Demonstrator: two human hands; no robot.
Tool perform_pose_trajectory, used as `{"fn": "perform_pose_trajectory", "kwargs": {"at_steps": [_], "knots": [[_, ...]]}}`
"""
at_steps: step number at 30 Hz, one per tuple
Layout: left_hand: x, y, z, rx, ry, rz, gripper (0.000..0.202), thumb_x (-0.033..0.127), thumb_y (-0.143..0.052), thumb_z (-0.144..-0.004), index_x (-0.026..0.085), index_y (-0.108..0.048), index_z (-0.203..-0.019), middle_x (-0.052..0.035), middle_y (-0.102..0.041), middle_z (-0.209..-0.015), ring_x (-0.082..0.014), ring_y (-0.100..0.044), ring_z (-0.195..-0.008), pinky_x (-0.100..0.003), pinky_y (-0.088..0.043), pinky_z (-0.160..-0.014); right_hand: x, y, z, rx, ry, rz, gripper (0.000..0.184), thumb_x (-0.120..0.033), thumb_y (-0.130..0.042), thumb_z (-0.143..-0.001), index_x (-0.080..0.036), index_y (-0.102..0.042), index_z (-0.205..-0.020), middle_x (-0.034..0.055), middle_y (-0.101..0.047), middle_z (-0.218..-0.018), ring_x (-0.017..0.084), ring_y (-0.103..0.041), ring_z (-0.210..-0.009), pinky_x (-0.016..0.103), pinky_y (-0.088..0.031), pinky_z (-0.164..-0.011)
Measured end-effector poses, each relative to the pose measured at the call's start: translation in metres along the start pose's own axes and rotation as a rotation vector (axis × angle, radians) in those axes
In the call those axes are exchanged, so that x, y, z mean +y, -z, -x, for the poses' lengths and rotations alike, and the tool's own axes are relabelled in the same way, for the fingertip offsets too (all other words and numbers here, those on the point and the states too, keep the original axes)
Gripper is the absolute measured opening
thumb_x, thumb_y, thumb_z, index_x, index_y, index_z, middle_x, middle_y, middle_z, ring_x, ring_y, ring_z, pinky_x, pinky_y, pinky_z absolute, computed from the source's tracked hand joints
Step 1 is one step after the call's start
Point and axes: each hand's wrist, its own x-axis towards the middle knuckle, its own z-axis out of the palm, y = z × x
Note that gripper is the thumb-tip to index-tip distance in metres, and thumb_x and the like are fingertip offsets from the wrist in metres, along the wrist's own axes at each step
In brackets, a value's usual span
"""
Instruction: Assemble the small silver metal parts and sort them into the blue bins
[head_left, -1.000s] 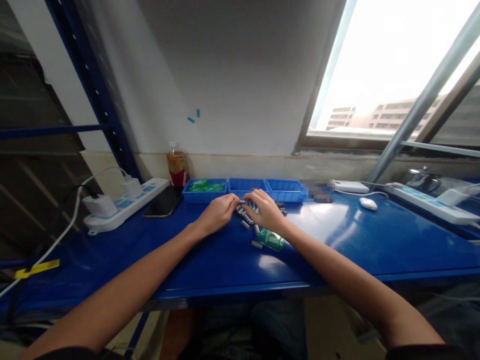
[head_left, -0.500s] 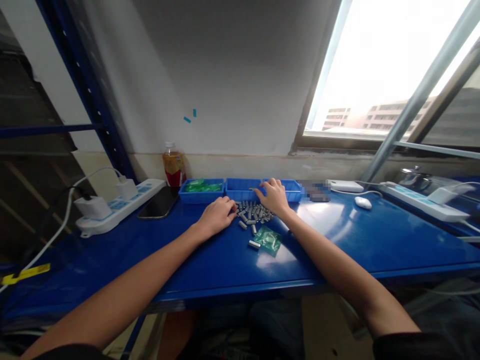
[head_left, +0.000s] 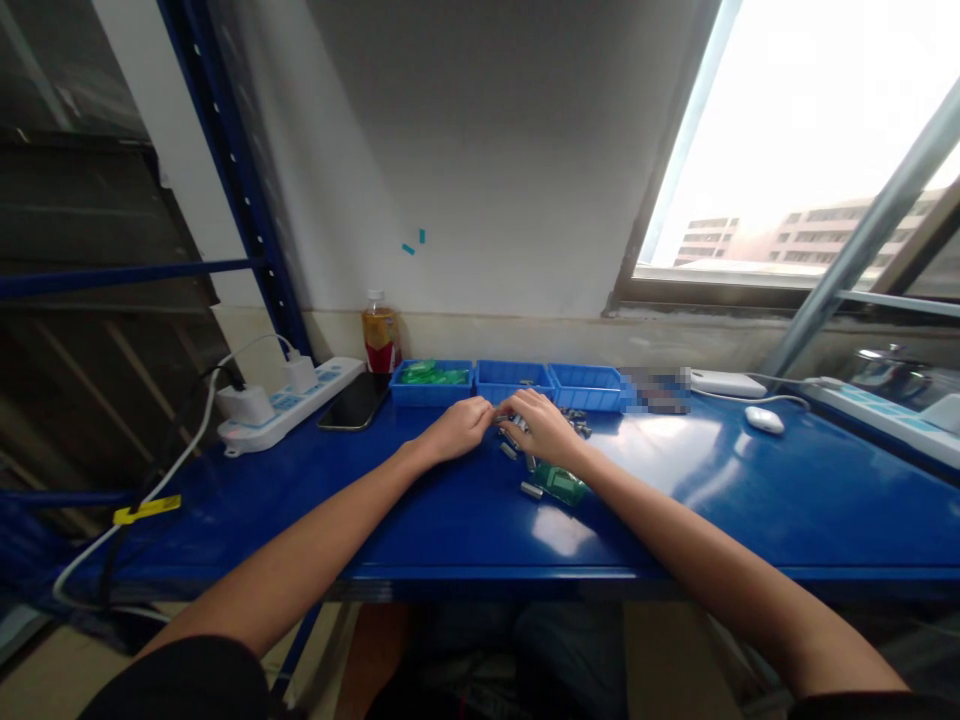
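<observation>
My left hand (head_left: 465, 426) rests on the blue tabletop at the left edge of a pile of small metal cylinders (head_left: 508, 451), its fingers pinched together. Over the pile, my right hand (head_left: 541, 428) has curled fingers, and its fingertips meet those of the left. Whatever the fingertips hold is too small and too hidden to make out. Several cylinders show around the right hand, and one cylinder (head_left: 531, 490) lies apart in front. Partly behind the right wrist is a green plastic bag (head_left: 561, 483). The middle blue bin (head_left: 514, 392) has a small metallic piece inside.
The left blue bin (head_left: 432, 394) holds green packets; the right blue bin (head_left: 589, 398) stands beside the middle one. Left are a bottle (head_left: 382, 335), a phone (head_left: 355, 403) and a power strip (head_left: 292, 408). A white earbud case (head_left: 763, 419) and another power strip (head_left: 885, 420) are right.
My right hand has come from the middle bin down to the pile and met my left hand. The left fingers have closed. The view has turned left.
</observation>
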Motion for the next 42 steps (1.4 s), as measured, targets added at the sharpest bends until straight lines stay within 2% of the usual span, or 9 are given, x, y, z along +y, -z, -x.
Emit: {"fn": "perform_pose_trajectory", "kwargs": {"at_steps": [3,8,12,17,21,28,31,36,42], "knots": [[0.003,0.0,0.002,0.032,-0.004,0.092,0.038,0.033,-0.029,-0.095,0.015,-0.056,-0.076,-0.005,-0.06,-0.076,-0.016,-0.056,-0.073,-0.027,-0.043,-0.07,0.002,0.0,0.0,0.034,-0.008,-0.015,0.008,-0.027,-0.052,-0.089,-0.019,-0.056,-0.09,0.0054,-0.061,-0.086,0.02,-0.053,-0.085,0.031,-0.039,-0.077],[0.007,-0.005,0.005,0.124,0.03,0.269,0.03,0.037,-0.05,-0.087,0.017,-0.052,-0.11,-0.0025,-0.063,-0.084,-0.0137,-0.057,-0.069,-0.025,-0.045,-0.065,0.007,-0.002,-0.001,0.059,-0.048,0.026,0.021,-0.024,-0.041,-0.094,-0.019,-0.055,-0.079,0.0053,-0.059,-0.078,0.019,-0.052,-0.077,0.031,-0.038,-0.074],[0.008,-0.008,0.005,0.155,0.019,0.261,0.025,0.037,-0.049,-0.088,0.016,-0.057,-0.098,-0.0023,-0.063,-0.079,-0.0134,-0.056,-0.068,-0.024,-0.043,-0.063,0.006,-0.002,-0.001,0.072,-0.079,0.025,0.028,-0.024,-0.038,-0.094,-0.019,-0.054,-0.071,0.0047,-0.058,-0.071,0.019,-0.052,-0.073,0.031,-0.038,-0.073],[0.007,-0.01,0.004,0.211,0.069,0.243,0.034,0.04,-0.038,-0.093,0.015,-0.059,-0.083,-0.0011,-0.062,-0.072,-0.0136,-0.055,-0.067,-0.024,-0.041,-0.063,0.0,0.003,0.0,0.152,-0.091,-0.08,0.02,-0.029,-0.054,-0.087,-0.018,-0.054,-0.103,0.0051,-0.059,-0.083,0.02,-0.055,-0.08,0.031,-0.042,-0.075],[0.006,-0.013,0.005,0.19,0.05,0.269,0.044,0.043,-0.033,-0.094,0.015,-0.056,-0.07,-0.0002,-0.059,-0.067,-0.0135,-0.055,-0.066,-0.024,-0.041,-0.065,-0.003,0.005,0.001,0.13,-0.042,-0.052,0.014,-0.027,-0.052,-0.087,-0.019,-0.055,-0.097,0.0061,-0.058,-0.085,0.02,-0.054,-0.083,0.031,-0.042,-0.076],[-0.002,-0.016,0.002,0.293,0.179,0.126,0.034,0.031,-0.034,-0.093,0.015,-0.064,-0.092,-0.0055,-0.065,-0.087,-0.0181,-0.06,-0.083,-0.029,-0.046,-0.081,0.012,0.007,-0.006,0.148,-0.109,0.064,0.025,-0.03,-0.039,-0.094,-0.019,-0.058,-0.081,0.0081,-0.059,-0.084,0.021,-0.052,-0.084,0.033,-0.041,-0.078],[-0.007,-0.019,0.002,0.248,0.204,-0.018,0.027,0.026,-0.048,-0.086,0.017,-0.064,-0.105,-0.0077,-0.061,-0.099,-0.0203,-0.06,-0.092,-0.032,-0.045,-0.088,0.034,0.008,-0.013,0.193,-0.219,0.168,0.028,-0.034,-0.041,-0.093,-0.018,-0.061,-0.082,0.0098,-0.059,-0.087,0.024,-0.051,-0.088,0.036,-0.04,-0.079],[-0.008,-0.024,0.004,0.125,0.193,-0.101,0.025,0.035,-0.057,-0.081,0.02,-0.065,-0.1,-0.0071,-0.056,-0.102,-0.0217,-0.059,-0.094,-0.034,-0.047,-0.088,0.063,0.009,-0.011,0.28,-0.385,0.308,0.034,-0.043,-0.046,-0.089,-0.016,-0.062,-0.101,0.0147,-0.059,-0.1,0.031,-0.048,-0.098,0.042,-0.039,-0.079],[-0.007,-0.026,0.003,0.088,0.161,-0.092,0.014,0.03,-0.054,-0.083,0.016,-0.059,-0.085,-0.0069,-0.06,-0.086,-0.0209,-0.058,-0.084,-0.032,-0.046,-0.077,0.042,0.008,0.003,0.23,-0.295,0.212,0.026,-0.036,-0.048,-0.088,-0.018,-0.063,-0.098,0.0113,-0.061,-0.092,0.029,-0.049,-0.096,0.041,-0.037,-0.081]]}}
